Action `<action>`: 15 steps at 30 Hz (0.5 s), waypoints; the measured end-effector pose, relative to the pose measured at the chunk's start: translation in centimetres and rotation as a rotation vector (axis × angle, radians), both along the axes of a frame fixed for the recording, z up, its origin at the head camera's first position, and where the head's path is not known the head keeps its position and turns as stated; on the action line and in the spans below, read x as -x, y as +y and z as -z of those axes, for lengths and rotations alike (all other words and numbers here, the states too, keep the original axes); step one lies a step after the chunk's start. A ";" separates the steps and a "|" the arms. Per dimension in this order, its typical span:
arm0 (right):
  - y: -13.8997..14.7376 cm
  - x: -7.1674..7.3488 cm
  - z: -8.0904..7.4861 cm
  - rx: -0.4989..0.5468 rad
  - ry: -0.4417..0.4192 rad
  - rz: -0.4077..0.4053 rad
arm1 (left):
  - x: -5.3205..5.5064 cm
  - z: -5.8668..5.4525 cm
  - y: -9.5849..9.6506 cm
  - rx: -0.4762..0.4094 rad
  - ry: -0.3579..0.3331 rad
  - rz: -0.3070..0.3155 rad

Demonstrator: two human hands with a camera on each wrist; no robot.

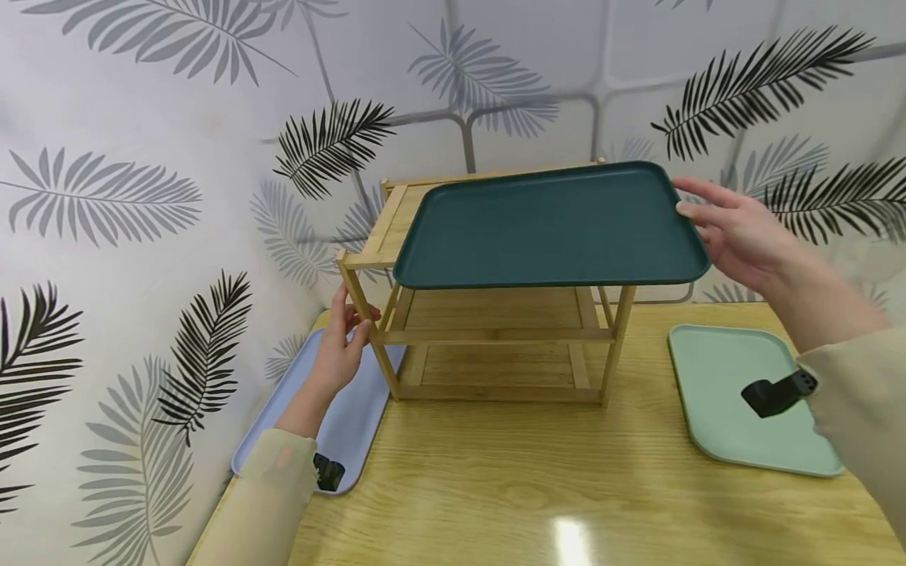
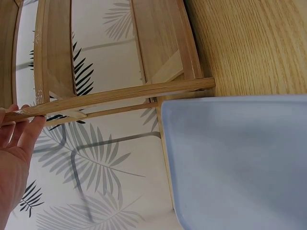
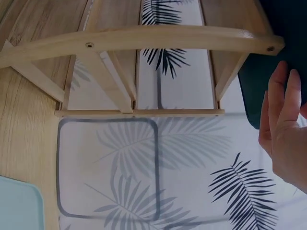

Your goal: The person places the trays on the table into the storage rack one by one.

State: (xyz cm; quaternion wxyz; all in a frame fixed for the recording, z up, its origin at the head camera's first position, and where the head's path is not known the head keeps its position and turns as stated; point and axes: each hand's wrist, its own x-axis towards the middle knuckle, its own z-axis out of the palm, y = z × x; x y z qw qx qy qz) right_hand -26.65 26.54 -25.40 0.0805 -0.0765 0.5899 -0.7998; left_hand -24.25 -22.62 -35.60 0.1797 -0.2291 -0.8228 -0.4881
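A dark green tray (image 1: 552, 228) lies over the top of a three-tier wooden shelf rack (image 1: 495, 336), its right end jutting out past the rack's side. My right hand (image 1: 750, 236) pinches that right edge, and in the right wrist view the fingers (image 3: 283, 103) reach beneath the tray's underside. On the other side, my left hand (image 1: 341, 346) holds the rack's front left leg (image 2: 115, 98), with the thumb in front and fingers behind it. The rack's lower two shelves show through the open front.
A light blue tray (image 1: 354, 428) lies on the wooden table (image 1: 510, 479) left of the rack, partly under my left forearm. To the right lies a pale green tray (image 1: 736, 393), below my right sleeve. A leaf-patterned wall covering (image 1: 212, 196) runs close behind and left.
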 end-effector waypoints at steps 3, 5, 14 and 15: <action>-0.3 0.6 0.2 0.037 -0.013 0.018 | 0.0 -0.1 0.1 0.004 0.003 0.001; -0.7 0.9 0.5 0.052 -0.011 0.038 | 0.1 0.0 0.1 0.002 0.004 0.004; -1.1 0.3 1.1 -0.463 0.239 0.319 | 2.2 2.5 -1.0 -0.010 0.006 -0.022; -1.0 -0.1 1.1 -0.479 0.291 0.357 | 2.2 2.6 -1.0 -0.012 0.006 -0.022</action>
